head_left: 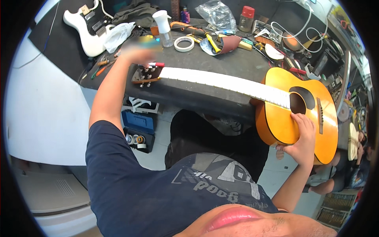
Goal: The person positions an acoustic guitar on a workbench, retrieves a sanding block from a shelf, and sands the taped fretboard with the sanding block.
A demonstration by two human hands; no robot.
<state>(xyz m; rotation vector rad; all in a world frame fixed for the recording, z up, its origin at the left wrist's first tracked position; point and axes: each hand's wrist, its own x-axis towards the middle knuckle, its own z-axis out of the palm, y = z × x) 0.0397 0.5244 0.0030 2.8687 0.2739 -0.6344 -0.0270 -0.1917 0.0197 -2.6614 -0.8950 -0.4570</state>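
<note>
An acoustic guitar (272, 126) with an orange-yellow top lies across the bench edge, its body on the right and its headstock (147, 74) on the left. A white covering (221, 81) runs along the fretboard; I see no strings over it. My right hand (303, 136) grips the edge of the body, fingers on the top beside the soundhole and thumb at the side. Over the far side of the headstock, my left hand (139, 54) is smeared, with a blurred teal and yellow shape at it. A red-capped marker (158, 64) shows beside that hand.
Behind the neck are a roll of masking tape (184, 44), a spray bottle (162, 29), a yellow-handled tool (213, 42) and a red-lidded jar (246, 19). A white electric guitar body (85, 33) lies far left. Below the bench sits a blue toolbox (138, 122). Another person's arm (357, 152) shows at right.
</note>
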